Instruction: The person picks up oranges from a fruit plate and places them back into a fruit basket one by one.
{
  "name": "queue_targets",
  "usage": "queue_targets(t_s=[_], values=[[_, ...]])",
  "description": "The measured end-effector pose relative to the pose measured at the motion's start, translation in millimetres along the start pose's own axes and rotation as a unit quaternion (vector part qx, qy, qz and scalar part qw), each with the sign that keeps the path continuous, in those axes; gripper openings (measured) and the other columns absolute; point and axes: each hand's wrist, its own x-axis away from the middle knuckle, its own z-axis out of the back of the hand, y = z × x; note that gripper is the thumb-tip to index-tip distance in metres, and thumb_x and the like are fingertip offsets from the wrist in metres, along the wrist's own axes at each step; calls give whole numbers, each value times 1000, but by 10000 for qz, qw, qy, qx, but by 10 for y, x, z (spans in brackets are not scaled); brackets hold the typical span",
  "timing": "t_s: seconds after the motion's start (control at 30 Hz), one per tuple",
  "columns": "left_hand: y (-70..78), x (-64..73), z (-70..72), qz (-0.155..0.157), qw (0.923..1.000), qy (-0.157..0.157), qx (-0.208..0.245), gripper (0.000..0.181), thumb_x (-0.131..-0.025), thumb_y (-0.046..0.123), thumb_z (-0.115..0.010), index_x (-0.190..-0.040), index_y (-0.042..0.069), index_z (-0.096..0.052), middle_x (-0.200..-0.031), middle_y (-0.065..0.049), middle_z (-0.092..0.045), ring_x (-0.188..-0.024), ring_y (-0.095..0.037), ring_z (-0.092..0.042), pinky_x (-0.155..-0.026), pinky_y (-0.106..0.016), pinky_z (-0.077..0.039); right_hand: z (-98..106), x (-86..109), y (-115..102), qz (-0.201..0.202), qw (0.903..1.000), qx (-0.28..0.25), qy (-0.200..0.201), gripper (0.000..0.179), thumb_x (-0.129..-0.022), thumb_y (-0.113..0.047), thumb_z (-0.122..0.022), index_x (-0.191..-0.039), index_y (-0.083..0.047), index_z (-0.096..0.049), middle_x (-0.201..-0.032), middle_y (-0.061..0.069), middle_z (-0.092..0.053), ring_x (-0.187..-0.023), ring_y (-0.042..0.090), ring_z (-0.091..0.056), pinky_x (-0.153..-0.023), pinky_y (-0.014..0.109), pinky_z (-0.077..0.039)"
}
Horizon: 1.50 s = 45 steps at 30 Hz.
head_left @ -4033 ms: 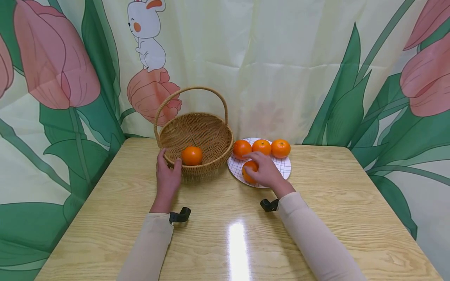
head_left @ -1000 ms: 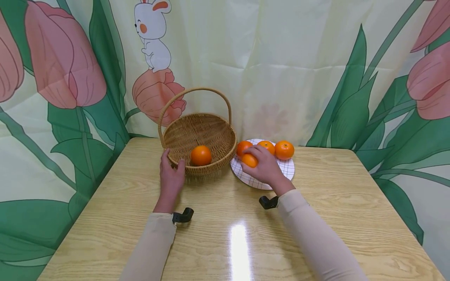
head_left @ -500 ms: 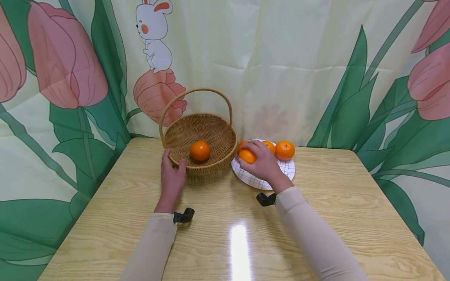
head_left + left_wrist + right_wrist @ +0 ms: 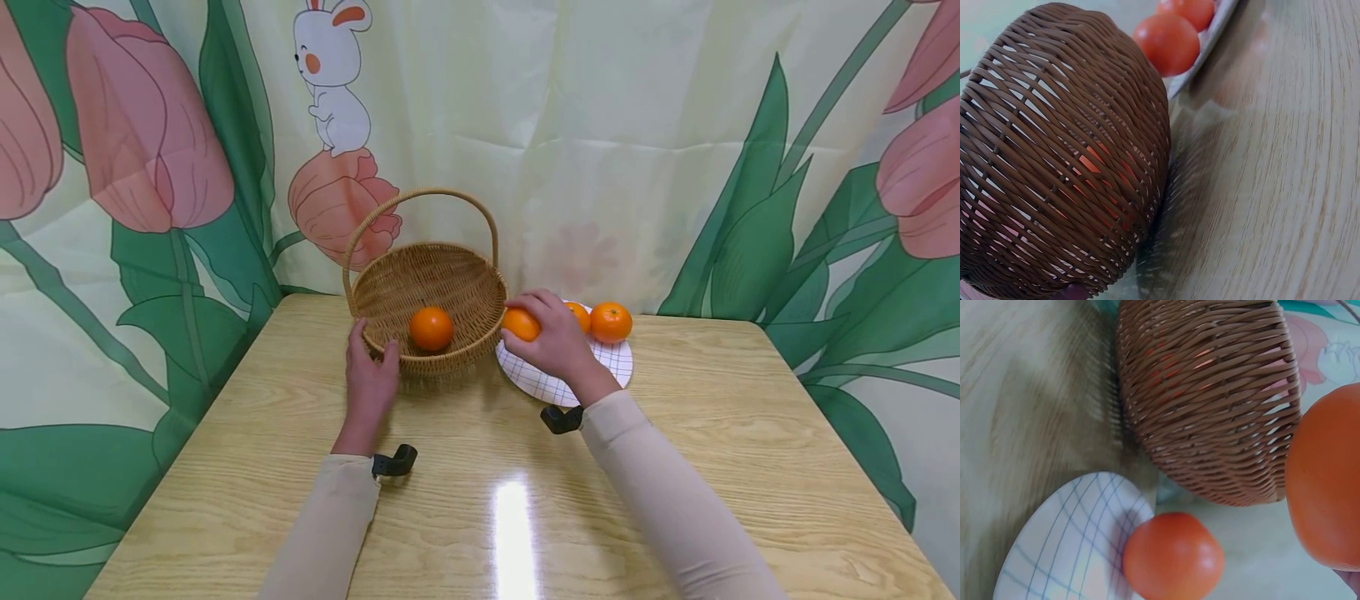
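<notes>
A wicker basket (image 4: 427, 279) with a tall arched handle stands at the back of the table, and one orange (image 4: 431, 329) lies inside it. My left hand (image 4: 371, 379) grips the basket's front left rim; in the left wrist view the woven basket wall (image 4: 1066, 144) hides most of that hand. My right hand (image 4: 555, 337) holds another orange (image 4: 521, 324) just right of the basket rim, above the plate's left side. In the right wrist view this held orange (image 4: 1329, 481) is large at the right edge. A white checked plate (image 4: 540, 383) sits below my right hand.
Two oranges are visible on the plate's far side in the head view: one at right (image 4: 611, 322) and one partly hidden (image 4: 578, 317). The right wrist view shows an orange (image 4: 1172, 556) at the plate's edge. A patterned curtain (image 4: 585, 150) hangs behind the wooden table (image 4: 450, 500).
My right hand has picked an orange up off the plate and carried it left toward the basket. The orange in the basket has shifted slightly. My left hand has stayed at the rim.
</notes>
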Motion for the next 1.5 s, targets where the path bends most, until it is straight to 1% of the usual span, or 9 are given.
queue_targets(t_s=[0.1, 0.33, 0.57, 0.7, 0.83, 1.0, 1.27, 1.5], values=[[-6, -2, -2, 5, 10000, 9, 18, 68, -95, 41, -52, -153, 23, -21, -157, -14, -24, -141, -36, -31, -112, -56, -29, -10, -42, -38, 18, 9999, -136, 24, 38, -79, -32, -69, -113, -14, -68, -116, 3, -61, -100, 22, -58, -73, 37, -52], [-4, 1, -9, -22, 10000, 38, -12, 68, -95, 39, -52, -153, 23, -20, -157, -14, -24, -140, -35, -33, -112, -55, -30, -54, -121, -102, -79, 9998, -198, 7, 37, -79, -33, -69, -113, -19, -67, -119, 2, -60, -108, 22, -56, -75, 37, -53], [4, 4, -17, 8, 10000, 76, -21, 67, -95, 35, -53, -152, 22, -21, -157, -14, -24, -141, -36, -31, -112, -55, -29, -88, -215, -168, -2, 9994, -335, 65, 37, -81, -33, -69, -115, -19, -66, -121, 3, -60, -106, 21, -56, -75, 37, -54], [5, 8, -19, -25, 9999, 114, -21, 66, -95, 33, -54, -152, 22, -22, -156, -15, -25, -141, -37, -30, -113, -56, -28, -125, -258, -203, 3, 9988, -484, 60, 37, -82, -33, -69, -116, -19, -66, -122, 2, -59, -105, 20, -56, -75, 35, -54], [10, 11, -18, -59, 9999, 112, -16, 66, -95, 33, -54, -152, 22, -22, -156, -15, -26, -141, -37, -30, -112, -56, -29, -183, -294, -222, 65, 9978, -647, 152, 37, -82, -32, -69, -116, -18, -66, -121, 2, -59, -105, 19, -56, -76, 34, -54], [4, 8, -16, -52, 10000, 75, -32, 67, -95, 36, -54, -152, 22, -22, -157, -13, -24, -142, -36, -29, -113, -56, -29, -259, -333, -229, 42, 9971, -709, 277, 38, -82, -32, -70, -116, -17, -66, -122, 4, -58, -108, 21, -56, -77, 35, -54], [3, 6, -12, -82, 9999, 62, -51, 68, -95, 40, -53, -152, 21, -21, -158, -13, -24, -141, -36, -31, -112, -56, -30, -297, -381, -299, -188, 9972, -719, 104, 41, -84, -36, -70, -120, -18, -65, -129, 6, -55, -115, 25, -55, -81, 39, -54], [-12, 2, -27, -194, 9998, 89, -44, 68, -95, 36, -54, -152, 18, -21, -157, -12, -24, -143, -32, -29, -114, -54, -28, -345, -407, -350, -218, 9979, -602, -87, 44, -84, -39, -70, -123, -19, -63, -130, 4, -53, -111, 24, -56, -80, 38, -54]])
